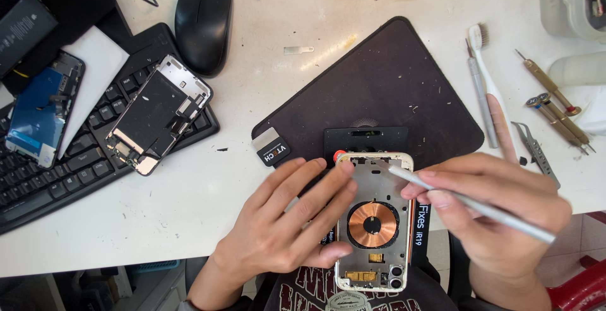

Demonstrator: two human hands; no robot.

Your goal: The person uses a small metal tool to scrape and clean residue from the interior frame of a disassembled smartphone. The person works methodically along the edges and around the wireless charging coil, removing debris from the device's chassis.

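Two hands on one gutted phone housing (374, 222), so everything below is placed relative to that.

Far left of the housing: keyboard (76, 166) w/ a blue-backed screen assembly (38, 118) and a stripped phone frame (156, 114) lying on top of it, mouse (203, 24) up behind them. Prob fine, but loose parts stacked on keys can slide off if the desk gets bumped.

Left hand (284, 222) lies on the housing's left edge, fingers flat across it, thumb underneath, so it's pinned rather than clamped. Housing itself sits at the near edge of the black mat (379, 77), hanging partly off the white desk (189, 210) toward the person's lap. If the pinning hand relaxes, it could tip off imo.

Copper charging coil (372, 224) is mid-housing, exposed.

Right hand (499, 213) is closed around a thin silver tool (470, 204), tip touching the housing's top edge. Slip there = gouged frame or a scratch across the coil.

Right of the housing: toothbrush (489, 74), tweezers (535, 152), brass screwdrivers (555, 109) — close enough for an elbow to knock them.
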